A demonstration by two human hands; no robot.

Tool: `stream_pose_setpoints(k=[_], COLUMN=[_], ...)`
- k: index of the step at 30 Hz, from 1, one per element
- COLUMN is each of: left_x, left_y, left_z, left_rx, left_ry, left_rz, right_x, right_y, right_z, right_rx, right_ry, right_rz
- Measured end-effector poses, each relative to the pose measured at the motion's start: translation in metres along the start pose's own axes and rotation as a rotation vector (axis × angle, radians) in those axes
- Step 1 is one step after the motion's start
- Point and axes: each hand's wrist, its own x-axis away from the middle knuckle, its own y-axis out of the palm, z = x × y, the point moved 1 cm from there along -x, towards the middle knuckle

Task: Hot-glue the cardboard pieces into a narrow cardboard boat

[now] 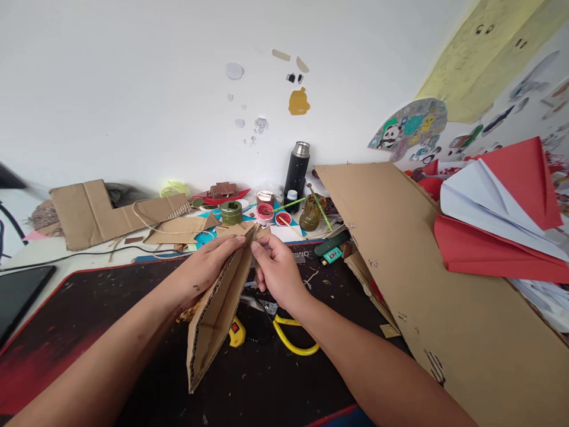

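Note:
A folded piece of corrugated cardboard (pixel 222 302) is held up over the dark desk mat, its pointed far end between both hands. My left hand (pixel 211 261) grips it along its left side, thumb near the upper edge. At the far tip, my right hand (pixel 278 264) pinches the cardboard between thumb and curled fingers. Below the hands lie scissors with yellow handles (pixel 296 341) and a yellow utility knife (pixel 237 332), both partly hidden by the cardboard or the right hand.
Paint jars (pixel 231 212) and a black thermos (pixel 297 172) stand along the wall. A large cardboard sheet (pixel 400 267) slants across the right, with red and white folded paper (pixel 493 219) on it. Cardboard scraps (pixel 89 213) and a cable lie at the left.

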Motion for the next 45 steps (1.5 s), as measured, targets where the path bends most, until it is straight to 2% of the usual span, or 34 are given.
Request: stream_pose_setpoints(k=[45], left_x=[-0.001], left_y=[0.0017], left_z=[-0.0057], left_rx=[0.091], left_ry=[-0.054], left_rz=[-0.02], right_x=[-0.001], right_y=[0.0003], right_z=[0.0022], right_rx=[-0.001], right_ry=[0.001], right_rz=[0.002])
